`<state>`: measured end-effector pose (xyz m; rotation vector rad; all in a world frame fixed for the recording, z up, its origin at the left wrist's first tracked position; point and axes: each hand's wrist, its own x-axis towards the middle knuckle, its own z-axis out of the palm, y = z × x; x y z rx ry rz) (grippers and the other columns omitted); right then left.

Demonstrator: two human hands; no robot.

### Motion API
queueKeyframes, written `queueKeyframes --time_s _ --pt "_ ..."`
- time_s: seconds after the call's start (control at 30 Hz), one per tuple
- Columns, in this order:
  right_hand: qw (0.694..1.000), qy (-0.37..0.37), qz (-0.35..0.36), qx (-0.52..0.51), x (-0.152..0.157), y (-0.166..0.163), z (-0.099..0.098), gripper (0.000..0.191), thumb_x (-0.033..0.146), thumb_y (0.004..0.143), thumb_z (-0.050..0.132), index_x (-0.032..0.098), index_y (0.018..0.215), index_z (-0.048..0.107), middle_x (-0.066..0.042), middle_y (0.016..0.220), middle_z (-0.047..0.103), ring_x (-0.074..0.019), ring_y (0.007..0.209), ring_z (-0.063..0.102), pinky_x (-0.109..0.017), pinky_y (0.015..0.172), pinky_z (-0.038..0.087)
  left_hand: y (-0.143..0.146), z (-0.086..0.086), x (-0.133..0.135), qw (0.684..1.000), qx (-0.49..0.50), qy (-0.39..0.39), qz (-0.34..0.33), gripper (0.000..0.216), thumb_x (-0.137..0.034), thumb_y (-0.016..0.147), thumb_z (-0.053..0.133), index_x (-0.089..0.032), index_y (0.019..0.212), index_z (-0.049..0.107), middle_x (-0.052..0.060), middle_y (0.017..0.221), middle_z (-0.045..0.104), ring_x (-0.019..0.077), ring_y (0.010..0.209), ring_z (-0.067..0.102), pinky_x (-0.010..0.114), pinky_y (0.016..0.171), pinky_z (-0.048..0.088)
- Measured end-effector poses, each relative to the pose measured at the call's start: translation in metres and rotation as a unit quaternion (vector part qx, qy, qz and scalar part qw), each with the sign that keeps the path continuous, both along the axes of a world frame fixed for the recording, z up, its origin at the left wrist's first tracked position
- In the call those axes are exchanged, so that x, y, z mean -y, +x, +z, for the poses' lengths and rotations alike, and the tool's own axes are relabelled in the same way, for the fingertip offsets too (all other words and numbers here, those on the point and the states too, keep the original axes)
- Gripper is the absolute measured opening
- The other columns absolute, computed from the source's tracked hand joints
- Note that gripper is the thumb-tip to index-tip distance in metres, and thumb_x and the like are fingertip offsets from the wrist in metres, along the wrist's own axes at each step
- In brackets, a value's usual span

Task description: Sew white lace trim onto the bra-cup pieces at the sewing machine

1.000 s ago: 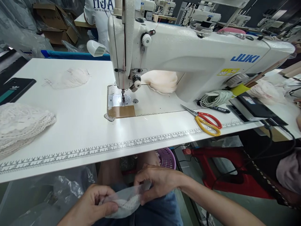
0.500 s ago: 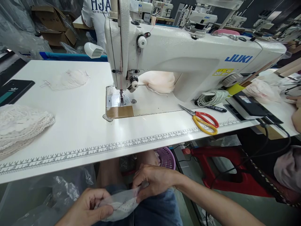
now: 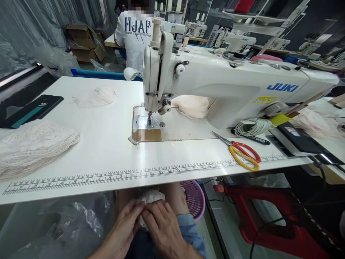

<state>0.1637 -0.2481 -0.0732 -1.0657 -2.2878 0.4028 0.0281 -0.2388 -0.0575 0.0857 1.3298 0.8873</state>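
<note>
Over my lap, below the table edge, a small piece of white lace fabric [image 3: 153, 196] is bunched between my hands. My left hand [image 3: 125, 223] pinches its left side between thumb and fingers. From the right, my right hand [image 3: 163, 225] closes over the same piece, its fingers hiding much of it. Ahead on the table stands a white sewing machine [image 3: 215, 79], its presser foot [image 3: 150, 118] over the needle plate. Peach fabric [image 3: 192, 106] lies under the machine arm. A stack of white lace pieces [image 3: 35, 147] sits at the left.
Scissors with red and yellow handles [image 3: 242, 153] lie near the table's front edge, beside a coil of cord [image 3: 252, 127] and a black notebook [image 3: 299, 138]. A purple basket [image 3: 194, 201] and a red stool [image 3: 242, 216] stand below. Another person [image 3: 136, 39] sits beyond the machine.
My hands have come together and moved up toward the table edge. The lace fabric, stretched between them before, is now bunched up. The camera view has shifted.
</note>
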Motion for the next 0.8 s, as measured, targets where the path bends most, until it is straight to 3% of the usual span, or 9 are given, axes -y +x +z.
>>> queueKeyframes --time_s 0.07,0.13,0.23,0.3,0.37,0.43,0.53,0.67,0.8 --pt "0.993 -0.084 0.063 -0.046 -0.015 0.015 0.011 0.027 0.015 0.095 0.033 0.016 0.099 0.06 -0.007 0.085 0.066 -0.0183 0.076 0.058 -0.033 0.074 0.044 -0.008 -0.002 0.003 0.999 0.013 0.02 -0.029 0.03 -0.03 0.063 0.081 -0.018 0.083 0.062 0.001 0.083 0.066 0.0166 0.08 0.064 0.023 0.07 0.049" --pt "0.966 -0.227 0.049 -0.114 -0.026 0.03 0.021 0.024 0.024 0.095 0.041 0.018 0.092 0.063 -0.005 0.081 0.067 -0.0167 0.074 0.059 -0.03 0.071 0.044 -0.018 -0.001 0.006 0.994 -0.008 0.045 -0.099 0.032 -0.042 0.066 0.077 -0.019 0.081 0.06 0.003 0.087 0.066 0.0204 0.083 0.064 0.028 0.072 0.051" --pt "0.868 -0.44 -0.011 -0.23 -0.032 0.043 0.028 0.026 0.041 0.086 0.057 0.016 0.083 0.066 -0.004 0.075 0.067 -0.0156 0.069 0.059 -0.024 0.061 0.043 -0.031 0.004 0.009 0.953 -0.171 0.133 -0.213 0.037 -0.053 0.073 0.067 -0.02 0.088 0.057 0.006 0.087 0.065 0.0245 0.085 0.063 0.033 0.073 0.049" --pt "0.799 -0.525 -0.013 -0.294 -0.033 0.046 0.027 0.032 0.047 0.077 0.066 0.015 0.079 0.066 -0.002 0.071 0.065 -0.0139 0.065 0.057 -0.023 0.059 0.043 -0.034 0.009 0.007 0.903 -0.275 0.204 -0.26 0.044 -0.048 0.072 0.069 -0.023 0.105 0.056 0.006 0.092 0.063 0.0248 0.091 0.06 0.032 0.08 0.046" --pt "0.757 -0.566 -0.009 -0.326 -0.032 0.046 0.025 0.035 0.049 0.07 0.072 0.015 0.075 0.066 0.0 0.066 0.062 -0.0114 0.061 0.054 -0.022 0.059 0.041 -0.034 0.014 0.003 0.87 -0.282 0.252 -0.315 0.056 -0.041 0.067 0.074 -0.026 0.117 0.054 0.006 0.105 0.062 0.0253 0.099 0.057 0.03 0.087 0.042" --pt "0.741 -0.583 -0.011 -0.333 -0.03 0.047 0.023 0.037 0.05 0.066 0.075 0.015 0.073 0.066 0.002 0.063 0.058 -0.0093 0.058 0.05 -0.021 0.058 0.039 -0.031 0.017 -0.001 0.854 -0.241 0.263 -0.378 0.045 -0.038 0.064 0.075 -0.025 0.105 0.063 0.005 0.104 0.064 0.0261 0.098 0.057 0.027 0.085 0.042" --pt "0.737 -0.592 -0.011 -0.327 -0.029 0.05 0.023 0.038 0.05 0.066 0.075 0.014 0.074 0.065 0.002 0.064 0.057 -0.0086 0.058 0.049 -0.021 0.058 0.038 -0.026 0.017 -0.004 0.838 -0.241 0.245 -0.425 0.022 -0.039 0.066 0.073 -0.021 0.076 0.068 0.0 0.075 0.065 0.0224 0.078 0.058 0.022 0.069 0.041" --pt "0.726 -0.614 0.011 -0.31 -0.032 0.051 0.026 0.037 0.046 0.06 0.08 0.015 0.075 0.067 0.003 0.066 0.059 -0.0091 0.06 0.05 -0.022 0.06 0.039 -0.025 0.016 -0.004 0.827 -0.219 0.26 -0.447 0.027 -0.043 0.07 0.07 -0.017 0.063 0.064 -0.003 0.06 0.055 0.0152 0.063 0.049 0.019 0.059 0.034" --pt "0.739 -0.61 0.031 -0.283 -0.036 0.048 0.028 0.033 0.044 0.059 0.08 0.015 0.068 0.068 0.003 0.063 0.058 -0.0085 0.057 0.048 -0.021 0.058 0.039 -0.028 0.021 -0.006 0.835 -0.169 0.266 -0.452 0.033 -0.046 0.073 0.066 -0.016 0.06 0.066 -0.003 0.061 0.05 0.0133 0.06 0.046 0.02 0.059 0.032"
